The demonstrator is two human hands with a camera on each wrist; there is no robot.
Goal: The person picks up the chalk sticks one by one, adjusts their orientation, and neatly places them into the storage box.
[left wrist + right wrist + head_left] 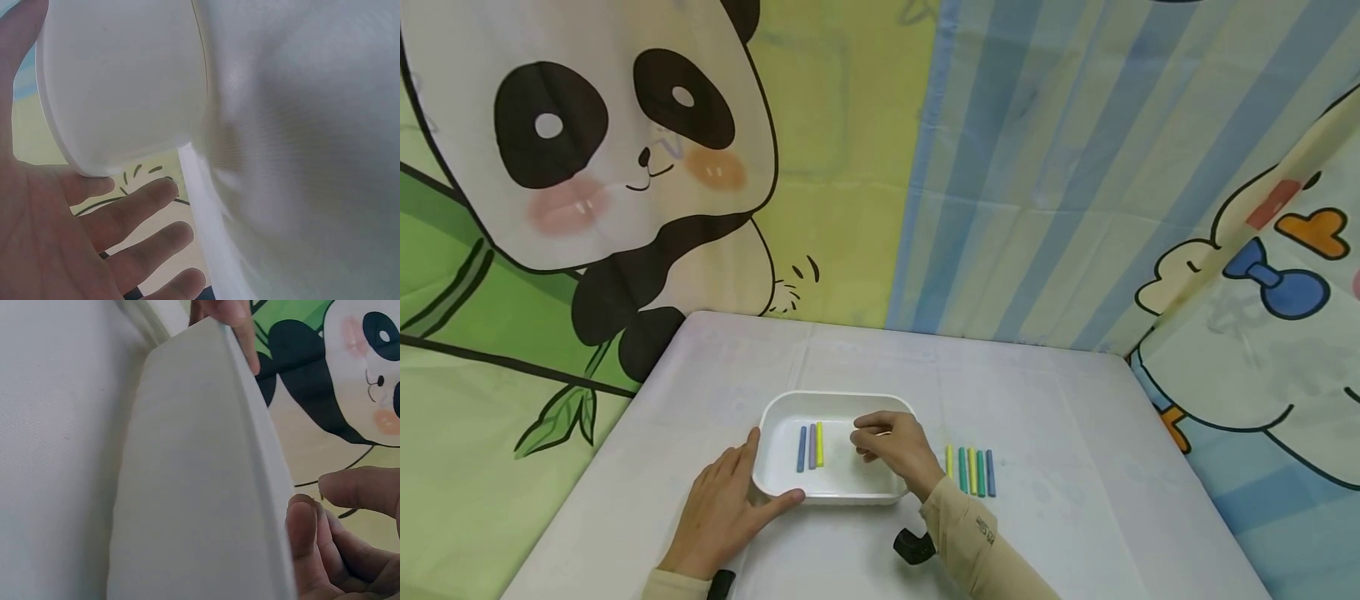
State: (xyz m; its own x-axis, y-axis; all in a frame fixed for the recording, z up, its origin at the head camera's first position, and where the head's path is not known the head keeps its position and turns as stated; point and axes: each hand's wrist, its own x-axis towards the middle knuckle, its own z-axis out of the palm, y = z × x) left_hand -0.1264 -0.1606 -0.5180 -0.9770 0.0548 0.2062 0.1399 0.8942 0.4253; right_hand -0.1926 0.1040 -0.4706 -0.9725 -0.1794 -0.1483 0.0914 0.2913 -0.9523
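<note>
A white tray [831, 498] sits on the table in the head view, with blue [801, 450], purple [812, 447] and yellow [820, 444] chalk-like sticks side by side in its left part. My left hand [718, 504] is at the tray's left end, fingers spread, thumb along the near rim; the left wrist view shows its palm [37, 231] beside the tray wall [125, 81]. Over the tray's right part hangs my right hand [895, 446], its fingers loosely bent. Thumb and forefinger [362, 487] come close together in the right wrist view, with no stick visible between them.
To the right of the tray lies a row of several sticks, among them yellow [972, 471], green [962, 469] and blue [991, 473] ones. They rest on the white-covered table [1075, 500]. Cartoon-printed curtains [850, 167] rise behind the table.
</note>
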